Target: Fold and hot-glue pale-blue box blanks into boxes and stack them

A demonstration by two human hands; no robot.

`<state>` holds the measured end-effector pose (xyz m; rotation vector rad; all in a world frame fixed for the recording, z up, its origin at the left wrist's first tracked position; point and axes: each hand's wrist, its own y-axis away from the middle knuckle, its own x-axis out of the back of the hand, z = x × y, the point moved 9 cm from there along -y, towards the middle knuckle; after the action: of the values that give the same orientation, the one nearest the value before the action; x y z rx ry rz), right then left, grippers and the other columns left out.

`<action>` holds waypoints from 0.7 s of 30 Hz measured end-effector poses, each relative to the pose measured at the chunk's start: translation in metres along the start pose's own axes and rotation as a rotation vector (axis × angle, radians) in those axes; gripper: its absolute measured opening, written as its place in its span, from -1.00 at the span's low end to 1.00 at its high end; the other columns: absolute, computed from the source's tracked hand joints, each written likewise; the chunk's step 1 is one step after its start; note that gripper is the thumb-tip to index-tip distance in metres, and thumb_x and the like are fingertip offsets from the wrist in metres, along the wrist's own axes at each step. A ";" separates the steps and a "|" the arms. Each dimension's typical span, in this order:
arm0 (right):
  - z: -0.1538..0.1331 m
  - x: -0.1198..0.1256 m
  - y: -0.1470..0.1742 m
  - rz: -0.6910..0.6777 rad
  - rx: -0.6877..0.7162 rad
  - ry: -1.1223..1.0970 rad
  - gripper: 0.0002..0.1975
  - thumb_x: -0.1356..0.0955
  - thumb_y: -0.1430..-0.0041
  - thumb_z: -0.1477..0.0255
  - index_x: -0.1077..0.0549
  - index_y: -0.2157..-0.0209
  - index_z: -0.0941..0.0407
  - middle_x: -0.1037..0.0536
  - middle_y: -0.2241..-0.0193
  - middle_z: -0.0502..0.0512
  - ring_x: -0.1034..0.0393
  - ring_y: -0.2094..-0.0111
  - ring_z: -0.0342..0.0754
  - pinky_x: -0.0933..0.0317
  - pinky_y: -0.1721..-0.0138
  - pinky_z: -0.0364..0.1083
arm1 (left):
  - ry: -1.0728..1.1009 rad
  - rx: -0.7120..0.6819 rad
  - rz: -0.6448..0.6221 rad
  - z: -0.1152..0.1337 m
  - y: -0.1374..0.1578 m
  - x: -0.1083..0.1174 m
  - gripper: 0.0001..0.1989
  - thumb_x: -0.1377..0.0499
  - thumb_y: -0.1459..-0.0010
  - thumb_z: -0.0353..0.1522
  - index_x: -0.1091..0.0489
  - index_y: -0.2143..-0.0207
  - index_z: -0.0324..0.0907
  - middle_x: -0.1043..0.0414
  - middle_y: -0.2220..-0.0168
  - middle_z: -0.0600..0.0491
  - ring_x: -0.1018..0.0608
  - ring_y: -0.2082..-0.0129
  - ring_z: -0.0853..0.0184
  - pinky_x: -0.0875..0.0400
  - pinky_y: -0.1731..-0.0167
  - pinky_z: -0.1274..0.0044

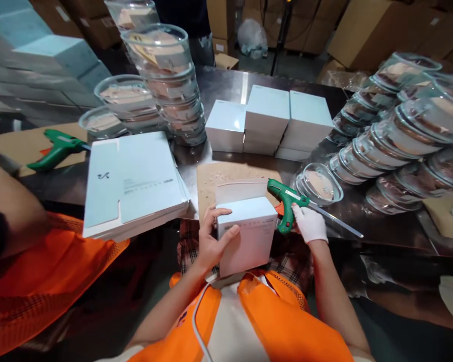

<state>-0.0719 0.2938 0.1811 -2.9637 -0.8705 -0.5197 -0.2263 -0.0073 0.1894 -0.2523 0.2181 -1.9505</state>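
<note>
Close to my body is a pale blue-white box (247,241), its far flap (241,191) standing up. My left hand (213,239) grips the box from its left side, thumb on the near face and fingers over the top edge. In my white-gloved right hand (309,222) is a green glue gun (287,201) with a clear glue stick (340,221) out of its back. The gun's nozzle is near the right end of the raised flap; whether it touches cannot be made out. Beneath the flap lies a piece of cardboard (207,176) with bits of residue.
Flat box blanks (132,181) are piled at left, near another green glue gun (56,148). Closed boxes (268,108) stand behind the cardboard. Stacks of clear round tubs (169,65) rise at left, and more tubs (385,141) lean at right. A co-worker's orange vest (41,271) is at left.
</note>
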 end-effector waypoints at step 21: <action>-0.093 -0.080 0.070 -0.693 0.642 -0.070 -0.74 -0.50 -0.31 0.21 -0.69 0.02 -0.04 -0.62 -0.18 0.21 -0.52 -0.22 0.09 -0.34 -0.30 0.17 | 0.147 -0.142 -0.132 0.014 -0.023 -0.009 -0.63 -0.42 -0.13 -0.01 -0.55 0.33 -0.11 -0.46 0.14 -0.05 -0.57 -0.05 0.10 -0.48 -0.18 0.20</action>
<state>-0.1273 0.1827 0.2499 -2.0704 -1.6890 -0.0856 -0.2397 0.0094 0.2081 -0.2206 0.4466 -2.0889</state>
